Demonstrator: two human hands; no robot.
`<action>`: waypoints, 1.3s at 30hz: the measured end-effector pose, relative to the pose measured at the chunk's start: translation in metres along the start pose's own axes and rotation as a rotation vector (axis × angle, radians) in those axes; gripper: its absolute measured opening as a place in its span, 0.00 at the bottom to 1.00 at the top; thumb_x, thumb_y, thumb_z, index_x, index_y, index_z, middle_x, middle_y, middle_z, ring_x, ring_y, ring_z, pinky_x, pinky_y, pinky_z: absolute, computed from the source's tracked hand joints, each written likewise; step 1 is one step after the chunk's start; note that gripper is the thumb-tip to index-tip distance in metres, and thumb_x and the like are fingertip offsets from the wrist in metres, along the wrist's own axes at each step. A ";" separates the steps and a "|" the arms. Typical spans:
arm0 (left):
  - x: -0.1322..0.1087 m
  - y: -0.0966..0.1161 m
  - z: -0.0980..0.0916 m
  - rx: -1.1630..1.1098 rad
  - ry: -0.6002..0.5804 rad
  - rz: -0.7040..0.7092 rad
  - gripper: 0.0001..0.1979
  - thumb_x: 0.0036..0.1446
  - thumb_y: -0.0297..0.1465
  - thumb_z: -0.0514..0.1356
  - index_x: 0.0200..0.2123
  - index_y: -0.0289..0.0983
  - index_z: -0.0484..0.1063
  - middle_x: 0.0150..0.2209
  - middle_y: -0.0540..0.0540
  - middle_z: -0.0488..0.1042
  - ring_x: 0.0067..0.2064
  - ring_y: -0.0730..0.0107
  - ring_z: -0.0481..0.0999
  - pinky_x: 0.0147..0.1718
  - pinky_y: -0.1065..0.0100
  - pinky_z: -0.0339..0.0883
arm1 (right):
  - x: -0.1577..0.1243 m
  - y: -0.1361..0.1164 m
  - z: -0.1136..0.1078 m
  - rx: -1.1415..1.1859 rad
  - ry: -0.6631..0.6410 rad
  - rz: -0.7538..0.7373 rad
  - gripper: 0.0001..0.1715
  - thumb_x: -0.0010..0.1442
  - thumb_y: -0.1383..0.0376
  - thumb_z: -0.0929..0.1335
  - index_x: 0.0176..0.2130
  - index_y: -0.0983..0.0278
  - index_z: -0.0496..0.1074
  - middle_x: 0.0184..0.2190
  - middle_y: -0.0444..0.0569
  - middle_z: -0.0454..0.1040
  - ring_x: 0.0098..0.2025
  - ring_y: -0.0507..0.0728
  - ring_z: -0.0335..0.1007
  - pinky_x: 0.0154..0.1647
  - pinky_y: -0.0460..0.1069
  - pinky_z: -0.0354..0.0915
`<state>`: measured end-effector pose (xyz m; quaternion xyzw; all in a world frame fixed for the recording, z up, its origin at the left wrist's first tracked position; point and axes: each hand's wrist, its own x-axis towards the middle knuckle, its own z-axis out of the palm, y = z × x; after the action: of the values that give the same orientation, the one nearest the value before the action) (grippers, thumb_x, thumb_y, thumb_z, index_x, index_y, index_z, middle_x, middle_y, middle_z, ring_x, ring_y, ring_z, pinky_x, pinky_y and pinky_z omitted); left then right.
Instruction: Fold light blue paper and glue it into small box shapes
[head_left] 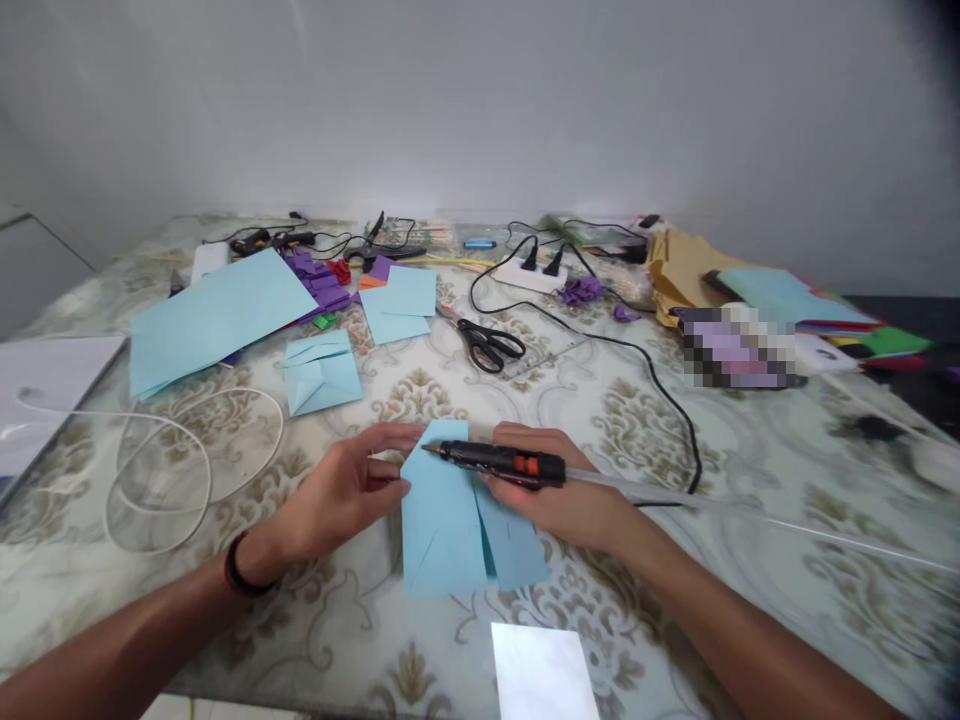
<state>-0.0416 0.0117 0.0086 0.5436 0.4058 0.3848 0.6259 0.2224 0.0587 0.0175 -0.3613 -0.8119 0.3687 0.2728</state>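
Note:
A folded sheet of light blue paper lies on the table in front of me, with a flap standing slightly apart on its right. My left hand holds the paper's upper left edge, thumb and fingertips against it. In my right hand is a black glue gun with a red part on its side. Its nozzle points left, just over the paper's slanted top corner. From the rear of the gun a long clear glue stick runs out to the right.
Black scissors, a folded blue piece and blue sheets lie beyond my hands. A white cable coils at left. The power strip has a black cord curving rightward. A white sheet lies at the near edge.

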 end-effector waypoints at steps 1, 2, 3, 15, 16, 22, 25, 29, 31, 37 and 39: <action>0.000 0.000 0.000 -0.003 0.002 -0.004 0.23 0.62 0.24 0.64 0.60 0.41 0.72 0.58 0.42 0.76 0.38 0.75 0.81 0.36 0.74 0.73 | 0.000 0.000 0.000 -0.002 0.001 0.004 0.13 0.59 0.68 0.68 0.25 0.60 0.62 0.24 0.41 0.65 0.27 0.52 0.64 0.31 0.48 0.59; -0.001 0.000 0.000 -0.002 0.004 -0.008 0.24 0.63 0.24 0.64 0.61 0.42 0.72 0.58 0.43 0.76 0.38 0.75 0.81 0.36 0.74 0.73 | 0.000 0.000 -0.001 -0.006 0.000 0.008 0.13 0.59 0.68 0.68 0.25 0.60 0.63 0.24 0.41 0.65 0.27 0.53 0.64 0.31 0.48 0.59; -0.001 0.000 0.000 0.001 0.006 -0.011 0.24 0.63 0.23 0.64 0.61 0.42 0.72 0.57 0.43 0.76 0.37 0.77 0.81 0.35 0.76 0.72 | 0.000 0.000 -0.001 -0.011 0.000 0.013 0.13 0.59 0.68 0.68 0.25 0.60 0.63 0.25 0.41 0.65 0.27 0.53 0.64 0.31 0.48 0.59; 0.000 0.001 -0.001 0.031 0.004 -0.026 0.24 0.63 0.24 0.63 0.61 0.41 0.72 0.59 0.42 0.77 0.36 0.77 0.81 0.36 0.75 0.73 | 0.000 0.000 -0.005 -0.040 0.043 0.066 0.14 0.57 0.68 0.68 0.24 0.60 0.61 0.25 0.40 0.64 0.27 0.53 0.63 0.31 0.49 0.57; 0.000 0.002 0.000 0.043 0.005 -0.020 0.24 0.62 0.25 0.63 0.61 0.41 0.72 0.59 0.42 0.76 0.33 0.79 0.79 0.33 0.75 0.71 | 0.000 0.000 -0.006 -0.042 0.047 0.069 0.14 0.57 0.68 0.68 0.24 0.60 0.60 0.24 0.40 0.64 0.27 0.53 0.63 0.31 0.49 0.57; -0.001 0.001 -0.002 0.149 0.033 -0.031 0.26 0.61 0.26 0.63 0.62 0.37 0.69 0.45 0.45 0.79 0.25 0.83 0.65 0.24 0.76 0.56 | 0.000 0.000 -0.005 -0.027 0.059 0.088 0.13 0.57 0.68 0.68 0.24 0.60 0.62 0.25 0.40 0.64 0.27 0.53 0.64 0.31 0.48 0.58; -0.001 0.000 -0.003 0.167 0.019 -0.042 0.27 0.62 0.27 0.63 0.64 0.37 0.68 0.37 0.49 0.77 0.26 0.79 0.65 0.25 0.74 0.56 | 0.000 0.000 -0.005 -0.029 0.067 0.096 0.13 0.57 0.67 0.69 0.24 0.60 0.62 0.25 0.40 0.64 0.26 0.52 0.63 0.30 0.48 0.57; -0.002 -0.001 -0.004 0.187 0.030 -0.042 0.29 0.62 0.27 0.63 0.66 0.39 0.66 0.30 0.52 0.73 0.25 0.77 0.63 0.24 0.73 0.54 | 0.001 -0.001 -0.005 -0.036 0.086 0.098 0.13 0.58 0.67 0.68 0.24 0.60 0.62 0.25 0.40 0.64 0.26 0.52 0.63 0.30 0.48 0.58; -0.002 0.000 -0.003 0.191 0.033 -0.042 0.29 0.62 0.27 0.62 0.66 0.38 0.66 0.27 0.54 0.70 0.25 0.77 0.62 0.24 0.73 0.53 | 0.002 -0.002 -0.005 -0.045 0.088 0.095 0.14 0.59 0.65 0.68 0.24 0.60 0.63 0.24 0.41 0.65 0.26 0.52 0.64 0.30 0.48 0.58; -0.003 -0.001 -0.004 0.221 0.028 -0.049 0.29 0.63 0.27 0.61 0.67 0.37 0.64 0.24 0.56 0.66 0.26 0.76 0.58 0.25 0.72 0.50 | 0.003 -0.004 -0.005 -0.052 0.098 0.128 0.14 0.60 0.64 0.68 0.24 0.60 0.64 0.24 0.41 0.65 0.26 0.53 0.64 0.30 0.49 0.58; -0.004 -0.002 -0.005 0.219 0.028 -0.048 0.28 0.64 0.26 0.61 0.67 0.37 0.64 0.25 0.56 0.67 0.26 0.77 0.57 0.25 0.72 0.50 | 0.002 -0.003 -0.006 -0.050 0.100 0.126 0.14 0.60 0.63 0.68 0.24 0.60 0.64 0.24 0.41 0.65 0.26 0.53 0.64 0.30 0.48 0.58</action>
<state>-0.0472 0.0099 0.0064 0.5935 0.4669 0.3305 0.5661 0.2239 0.0610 0.0238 -0.4362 -0.7819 0.3464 0.2800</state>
